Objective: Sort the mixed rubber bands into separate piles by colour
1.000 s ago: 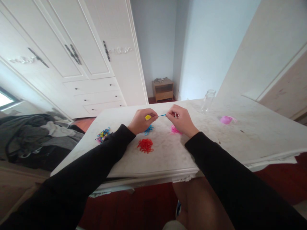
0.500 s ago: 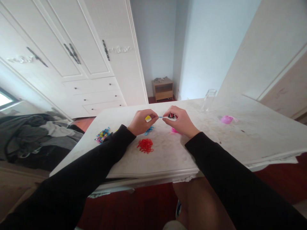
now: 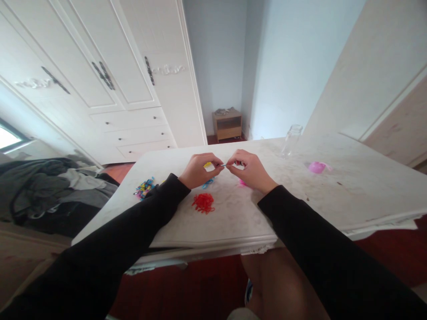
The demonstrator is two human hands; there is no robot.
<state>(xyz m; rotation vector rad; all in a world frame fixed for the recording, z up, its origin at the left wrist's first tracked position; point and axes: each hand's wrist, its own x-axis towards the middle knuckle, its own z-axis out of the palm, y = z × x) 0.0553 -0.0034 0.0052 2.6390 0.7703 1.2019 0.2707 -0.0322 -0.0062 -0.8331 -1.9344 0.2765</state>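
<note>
My left hand and my right hand meet above the middle of the table, thumb and forefinger pinched on each. A thin bluish rubber band spans the short gap between the fingertips, most of it hidden by them. Beneath my left hand lie a few blue bands, and a yellow pile shows through the loop of its fingers. Pink bands peek out under my right hand. Closer to me sits a heap of red bands. A dark pile behind my right fingers is mostly covered.
A mixed-colour pile lies at the left of the white table. On the right stand a clear glass bottle and a pink object like a deflated balloon. Clothes are heaped beyond the left edge.
Both hands have come slightly closer together, so less of the band shows between the fingertips. The whole view has shifted a little; the piles stay in place.
</note>
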